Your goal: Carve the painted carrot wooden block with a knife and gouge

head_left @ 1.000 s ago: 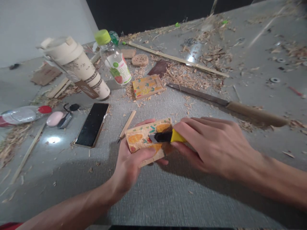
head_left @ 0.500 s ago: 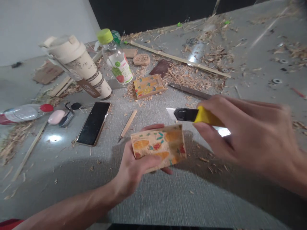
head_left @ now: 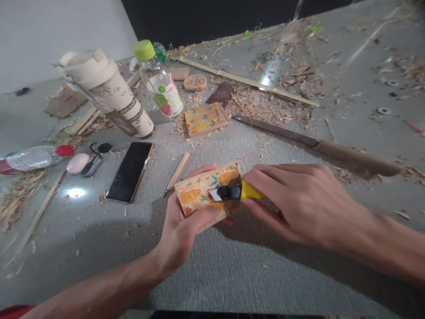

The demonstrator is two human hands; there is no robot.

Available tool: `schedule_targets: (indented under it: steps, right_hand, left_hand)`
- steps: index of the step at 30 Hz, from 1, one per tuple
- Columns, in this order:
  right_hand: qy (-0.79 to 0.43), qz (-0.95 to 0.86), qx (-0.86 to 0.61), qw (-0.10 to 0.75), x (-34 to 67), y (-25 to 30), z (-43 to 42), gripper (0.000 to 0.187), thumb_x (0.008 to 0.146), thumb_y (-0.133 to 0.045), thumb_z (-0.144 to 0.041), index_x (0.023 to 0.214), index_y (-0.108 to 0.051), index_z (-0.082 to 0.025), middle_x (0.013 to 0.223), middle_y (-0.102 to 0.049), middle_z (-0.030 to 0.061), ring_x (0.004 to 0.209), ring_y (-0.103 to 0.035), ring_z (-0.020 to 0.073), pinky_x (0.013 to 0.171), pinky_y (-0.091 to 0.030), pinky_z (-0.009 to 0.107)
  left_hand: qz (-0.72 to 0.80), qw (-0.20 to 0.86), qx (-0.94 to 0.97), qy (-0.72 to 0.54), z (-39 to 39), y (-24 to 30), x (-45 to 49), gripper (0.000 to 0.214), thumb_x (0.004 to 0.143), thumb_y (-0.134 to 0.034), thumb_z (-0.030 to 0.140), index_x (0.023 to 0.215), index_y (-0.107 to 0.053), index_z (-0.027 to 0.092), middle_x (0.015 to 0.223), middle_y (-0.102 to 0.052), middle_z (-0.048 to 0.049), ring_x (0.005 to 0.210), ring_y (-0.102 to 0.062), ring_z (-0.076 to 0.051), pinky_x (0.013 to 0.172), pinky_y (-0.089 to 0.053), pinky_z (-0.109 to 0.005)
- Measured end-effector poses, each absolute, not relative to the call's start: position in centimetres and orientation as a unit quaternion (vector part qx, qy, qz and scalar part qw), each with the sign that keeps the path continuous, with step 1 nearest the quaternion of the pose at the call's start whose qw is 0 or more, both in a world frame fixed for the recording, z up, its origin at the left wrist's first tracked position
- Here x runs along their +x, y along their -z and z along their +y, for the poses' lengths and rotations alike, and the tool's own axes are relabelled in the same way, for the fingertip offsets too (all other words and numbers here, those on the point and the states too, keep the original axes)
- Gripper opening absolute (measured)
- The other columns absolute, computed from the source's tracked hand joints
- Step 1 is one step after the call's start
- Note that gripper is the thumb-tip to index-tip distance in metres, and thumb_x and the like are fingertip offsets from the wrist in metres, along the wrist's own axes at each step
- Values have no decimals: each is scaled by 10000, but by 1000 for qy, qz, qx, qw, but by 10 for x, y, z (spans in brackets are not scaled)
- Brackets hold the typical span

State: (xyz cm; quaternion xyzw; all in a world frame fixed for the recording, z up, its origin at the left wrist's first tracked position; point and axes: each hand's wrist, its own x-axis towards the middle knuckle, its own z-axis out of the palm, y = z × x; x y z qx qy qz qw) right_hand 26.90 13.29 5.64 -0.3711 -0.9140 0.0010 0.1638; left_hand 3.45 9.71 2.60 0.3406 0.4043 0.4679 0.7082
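Observation:
My left hand (head_left: pixel 186 221) is closed round a small block (head_left: pixel 192 197) printed with fruit, its thumb lying across the front face. In my right hand (head_left: pixel 292 204) is a yellow utility knife (head_left: pixel 254 189) with a black tip, its blade (head_left: pixel 215 194) out and over the patterned face; whether the edge touches the surface I cannot tell. Just beyond the block lies a short pencil (head_left: pixel 177 172). Farther back, a second fruit-patterned block (head_left: pixel 206 119) rests flat on the table among wood shavings.
A file (head_left: pixel 275 130) with a brown handle lies right of centre. On the left are a phone (head_left: pixel 130 172), a cream tumbler (head_left: pixel 113 93), a green-capped bottle (head_left: pixel 162 88) and a lying red-capped bottle (head_left: pixel 33 157). A long bamboo strip (head_left: pixel 245 81) crosses the back amid shavings.
My right hand has moved left with the utility knife, bringing the blade from beside the block to over its face. The block has shifted slightly left and tilted. The file's handle now shows.

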Motion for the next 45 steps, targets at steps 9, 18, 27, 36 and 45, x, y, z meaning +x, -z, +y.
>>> schedule_targets:
  steps: [9,18,27,36,45]
  right_hand:
    - [22,-899,-409,156,267,-55,126,282,1099,-447,-356,916,-601,-207,760,-635,6,572,-528,163,584,-176,365]
    - [67,-876,-439,191,251,-54,116,299,1096,-484,-348,877,-627,-203,713,-652,0,564,-574,168,572,-238,345]
    - [173,-888,-386,180,256,-64,125,256,1084,-575,-310,866,-651,-199,773,-693,6,611,-607,175,627,-338,364]
    - [128,-864,-423,240,272,-73,137,269,1070,-546,-374,913,-649,-181,720,-645,2,566,-530,149,534,-275,319]
    - [56,-907,-378,176,268,-65,134,264,1082,-496,-350,891,-603,-201,743,-634,4,571,-550,157,568,-205,351]
  left_hand:
    - [420,704,328,-469,95,-33,39,795,932,-801,166,1636,-462,315,1323,-778,-74,1099,-788,-268,828,-729,-357]
    - [435,696,295,-490,87,-30,44,795,935,-787,185,1627,-426,337,1416,-734,-69,1184,-767,-305,889,-720,-436]
    - [480,655,344,-472,99,-41,36,809,894,-831,207,1614,-482,328,1403,-742,-67,1162,-771,-310,831,-725,-404]
    - [396,725,325,-461,102,-40,32,824,869,-769,152,1627,-475,283,1304,-779,-106,1104,-796,-370,741,-736,-456]
    - [407,724,330,-449,102,-38,32,712,881,-802,168,1548,-569,259,1332,-777,-111,1104,-801,-345,775,-738,-433]
